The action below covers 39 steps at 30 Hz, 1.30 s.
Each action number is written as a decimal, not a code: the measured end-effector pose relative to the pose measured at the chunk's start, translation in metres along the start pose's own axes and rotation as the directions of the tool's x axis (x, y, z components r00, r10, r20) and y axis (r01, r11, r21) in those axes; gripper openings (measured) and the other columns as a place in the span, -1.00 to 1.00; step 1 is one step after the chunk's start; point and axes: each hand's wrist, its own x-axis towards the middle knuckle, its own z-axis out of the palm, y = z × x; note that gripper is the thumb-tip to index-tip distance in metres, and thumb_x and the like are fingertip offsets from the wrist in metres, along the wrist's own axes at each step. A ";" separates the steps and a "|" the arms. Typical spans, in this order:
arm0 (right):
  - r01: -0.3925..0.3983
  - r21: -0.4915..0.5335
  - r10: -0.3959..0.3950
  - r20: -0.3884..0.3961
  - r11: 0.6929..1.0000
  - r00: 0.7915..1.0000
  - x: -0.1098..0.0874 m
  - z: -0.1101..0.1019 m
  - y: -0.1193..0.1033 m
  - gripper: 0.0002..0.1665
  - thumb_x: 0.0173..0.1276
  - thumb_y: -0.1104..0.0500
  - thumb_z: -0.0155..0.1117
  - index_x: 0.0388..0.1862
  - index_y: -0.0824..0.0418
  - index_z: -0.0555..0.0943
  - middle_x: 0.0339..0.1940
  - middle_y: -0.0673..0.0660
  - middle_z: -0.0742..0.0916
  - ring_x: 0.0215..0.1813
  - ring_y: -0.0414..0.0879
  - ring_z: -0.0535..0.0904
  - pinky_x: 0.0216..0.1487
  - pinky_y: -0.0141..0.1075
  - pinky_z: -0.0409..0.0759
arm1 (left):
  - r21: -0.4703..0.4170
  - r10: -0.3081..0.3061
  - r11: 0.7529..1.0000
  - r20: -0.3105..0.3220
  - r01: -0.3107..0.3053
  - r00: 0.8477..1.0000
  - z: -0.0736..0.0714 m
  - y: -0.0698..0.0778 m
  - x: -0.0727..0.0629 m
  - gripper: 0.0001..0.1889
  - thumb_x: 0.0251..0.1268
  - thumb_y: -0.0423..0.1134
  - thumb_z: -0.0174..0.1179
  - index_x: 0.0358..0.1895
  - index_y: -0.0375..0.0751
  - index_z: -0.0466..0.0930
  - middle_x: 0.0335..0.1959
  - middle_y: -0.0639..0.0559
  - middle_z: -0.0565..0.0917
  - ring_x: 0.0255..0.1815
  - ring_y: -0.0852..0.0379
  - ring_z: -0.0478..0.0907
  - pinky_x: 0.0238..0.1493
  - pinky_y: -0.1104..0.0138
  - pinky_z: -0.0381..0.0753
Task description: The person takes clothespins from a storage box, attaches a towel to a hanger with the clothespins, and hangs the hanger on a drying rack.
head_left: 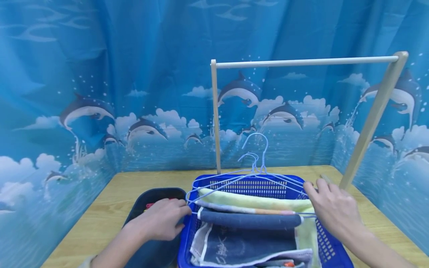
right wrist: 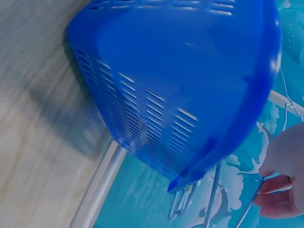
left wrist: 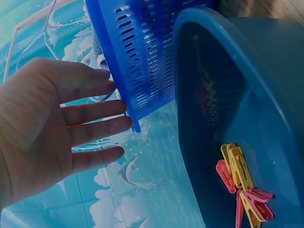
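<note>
Several light blue wire hangers [head_left: 267, 146] lie across a blue plastic basket [head_left: 336, 251], their hooks pointing up at the back. Over the hangers hang folded cloths: a dark navy towel [head_left: 251, 219] in front, a multicoloured one behind it and a pale yellow towel [head_left: 254, 197] at the rear. My left hand [head_left: 161, 219] is at the left ends of the hangers, by the basket rim; in the left wrist view its fingers are extended and apart. At the right ends, my right hand [head_left: 335, 208] pinches a hanger wire between thumb and fingers, partly cut off in the right wrist view.
Left of the basket stands a dark blue tub [left wrist: 280, 90] with red and yellow clothespins [left wrist: 241, 166] in it. A wooden rack with a white rail [head_left: 301, 62] stands behind the basket on the wooden table [head_left: 97, 208]. A dolphin-print curtain [head_left: 161, 74] surrounds the table.
</note>
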 end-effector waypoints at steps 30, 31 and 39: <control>-0.049 -0.011 0.046 -0.193 0.999 0.980 0.031 -0.018 0.025 -0.62 0.43 0.18 -0.32 -0.57 0.26 0.33 -0.75 0.14 0.33 -0.83 -0.14 0.01 -0.84 -0.34 -0.14 | 0.061 0.019 0.998 -0.057 -0.016 0.998 0.001 0.003 -0.002 -0.84 0.03 -0.21 0.27 -0.27 -0.05 0.59 -0.40 0.20 0.47 -0.37 0.20 0.45 -0.38 0.21 0.47; -0.057 -0.009 0.054 -0.196 0.998 0.979 0.032 -0.019 0.027 -0.62 0.42 0.18 -0.32 -0.57 0.25 0.33 -0.75 0.13 0.34 -0.83 -0.12 0.03 -0.84 -0.33 -0.14 | 0.067 0.026 0.998 -0.066 -0.022 0.998 0.001 0.003 -0.002 -0.83 0.01 -0.21 0.28 -0.28 -0.05 0.59 -0.39 0.19 0.48 -0.37 0.19 0.46 -0.39 0.20 0.47; -0.111 -0.004 0.108 -0.211 0.994 0.972 0.041 -0.030 0.040 -0.61 0.41 0.14 -0.29 -0.61 0.23 0.30 -0.78 0.08 0.28 -0.80 -0.19 -0.05 -0.85 -0.32 -0.18 | 0.091 0.042 0.995 -0.067 -0.036 0.997 0.003 0.002 -0.001 -0.79 0.00 -0.19 0.26 -0.24 -0.05 0.56 -0.30 0.15 0.51 -0.28 0.16 0.49 -0.32 0.19 0.49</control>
